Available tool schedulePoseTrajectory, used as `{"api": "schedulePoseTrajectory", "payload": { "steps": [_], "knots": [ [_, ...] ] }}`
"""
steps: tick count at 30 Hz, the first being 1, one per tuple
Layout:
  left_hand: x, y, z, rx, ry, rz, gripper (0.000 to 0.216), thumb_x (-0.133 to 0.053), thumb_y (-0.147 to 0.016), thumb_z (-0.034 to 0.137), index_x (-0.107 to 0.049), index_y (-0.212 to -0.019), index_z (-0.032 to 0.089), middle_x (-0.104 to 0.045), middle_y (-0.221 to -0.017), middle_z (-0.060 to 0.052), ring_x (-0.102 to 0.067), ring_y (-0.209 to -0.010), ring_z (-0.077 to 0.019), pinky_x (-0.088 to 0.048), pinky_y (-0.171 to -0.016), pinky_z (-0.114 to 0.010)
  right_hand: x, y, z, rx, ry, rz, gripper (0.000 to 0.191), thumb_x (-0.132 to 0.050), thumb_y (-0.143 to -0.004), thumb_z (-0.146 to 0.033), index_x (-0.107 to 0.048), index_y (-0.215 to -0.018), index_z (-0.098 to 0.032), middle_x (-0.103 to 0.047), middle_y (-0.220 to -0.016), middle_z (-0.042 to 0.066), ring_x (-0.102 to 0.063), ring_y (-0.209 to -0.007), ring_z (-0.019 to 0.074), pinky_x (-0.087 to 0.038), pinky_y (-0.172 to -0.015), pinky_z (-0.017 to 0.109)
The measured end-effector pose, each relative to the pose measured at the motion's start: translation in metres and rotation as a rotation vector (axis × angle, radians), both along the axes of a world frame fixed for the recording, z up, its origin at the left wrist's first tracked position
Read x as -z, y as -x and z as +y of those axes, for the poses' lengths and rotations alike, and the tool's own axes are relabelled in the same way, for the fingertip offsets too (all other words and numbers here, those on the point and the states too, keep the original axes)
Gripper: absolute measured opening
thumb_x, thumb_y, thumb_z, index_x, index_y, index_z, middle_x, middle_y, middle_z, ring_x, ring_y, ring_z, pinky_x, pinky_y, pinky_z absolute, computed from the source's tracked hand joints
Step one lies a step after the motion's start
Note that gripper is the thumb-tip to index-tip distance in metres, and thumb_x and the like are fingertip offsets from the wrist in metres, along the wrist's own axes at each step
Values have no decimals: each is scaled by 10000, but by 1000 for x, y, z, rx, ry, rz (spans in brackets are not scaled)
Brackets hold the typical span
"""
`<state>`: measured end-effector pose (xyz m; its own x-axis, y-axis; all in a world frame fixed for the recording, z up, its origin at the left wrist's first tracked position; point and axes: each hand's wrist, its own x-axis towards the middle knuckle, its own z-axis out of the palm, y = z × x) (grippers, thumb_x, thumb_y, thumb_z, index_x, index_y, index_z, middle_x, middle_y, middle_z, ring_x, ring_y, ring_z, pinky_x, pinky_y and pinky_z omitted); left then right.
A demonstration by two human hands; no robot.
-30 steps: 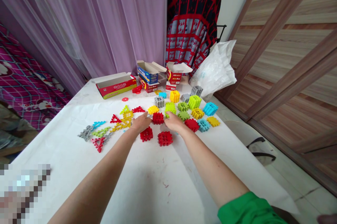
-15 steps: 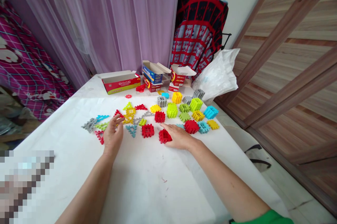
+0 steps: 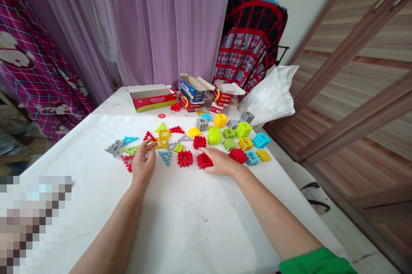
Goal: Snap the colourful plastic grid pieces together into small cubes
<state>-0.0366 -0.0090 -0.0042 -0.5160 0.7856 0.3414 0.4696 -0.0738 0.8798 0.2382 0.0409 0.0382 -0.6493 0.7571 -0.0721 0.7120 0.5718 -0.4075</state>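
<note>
A: Right hand (image 3: 222,163)?
B: Flat, fingers spread, tips touching red block (image 3: 204,161) at its 9 o'clock.
A: Left hand (image 3: 143,163)?
B: Loosely open, holds nothing; red triangle (image 3: 149,137) just off fingertips at 12. Second red block (image 3: 185,158) sits between hands on the surface (image 3: 193,222), nearer the right.

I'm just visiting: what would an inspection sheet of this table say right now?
Surface: white table, faint marks.
Job's things: red blocks; flat triangles; green, yellow, blue and grey blocks behind.
Clutter: open boxes; white bag.
Hands: left hand open beside the triangles; right hand flat against one red block.
Cables: nothing seen.
Surroundings: purple curtain, wooden doors.
</note>
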Motion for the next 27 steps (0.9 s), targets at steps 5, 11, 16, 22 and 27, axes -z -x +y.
{"api": "schedulePoseTrajectory", "payload": {
  "steps": [5,11,16,22,27],
  "knots": [
    [6,3,3,8,-19,14,397,-492,-824,254,-547,-1217,239,-739,-1063,-49,-673,-1005,-196,-505,-875,-351,3,-9,-9,54,-8,106,799,-682,-679,-217,-409,-1429,-185,-467,-1441,139,-414,-1335,266,-306,-1117,417],
    [15,6,8,27,-25,-28,391,-505,-818,255,-553,-1205,239,-738,-1061,-54,-684,-969,-190,-525,-844,-329,20,-6,-38,501,-62,224,694,-478,-742,-43,-389,-1413,-194,-501,-1415,122,-515,-1251,223,-401,-1056,387],
    [18,8,8,43,-23,-49,387,-497,-831,274,-545,-1212,232,-735,-1075,-61,-687,-971,-189,-523,-845,-326,30,9,-56,663,-32,248,683,-460,-773,-58,-352,-1436,-182,-566,-1346,127,-554,-1212,226,-425,-1036,356],
    [18,9,8,43,-23,-47,383,-505,-827,274,-550,-1206,238,-735,-1082,-64,-687,-970,-194,-516,-861,-342,30,22,-65,637,-113,176,713,-474,-784,-80,-303,-1470,-170,-542,-1374,143,-506,-1262,258,-369,-1087,393],
    [18,9,8,20,-11,-25,376,-511,-820,258,-562,-1192,247,-738,-1080,-52,-685,-974,-192,-504,-884,-346,34,25,-65,638,-145,159,713,-482,-783,-80,-302,-1468,-159,-546,-1371,144,-516,-1246,264,-377,-1079,391]
  ]
}}
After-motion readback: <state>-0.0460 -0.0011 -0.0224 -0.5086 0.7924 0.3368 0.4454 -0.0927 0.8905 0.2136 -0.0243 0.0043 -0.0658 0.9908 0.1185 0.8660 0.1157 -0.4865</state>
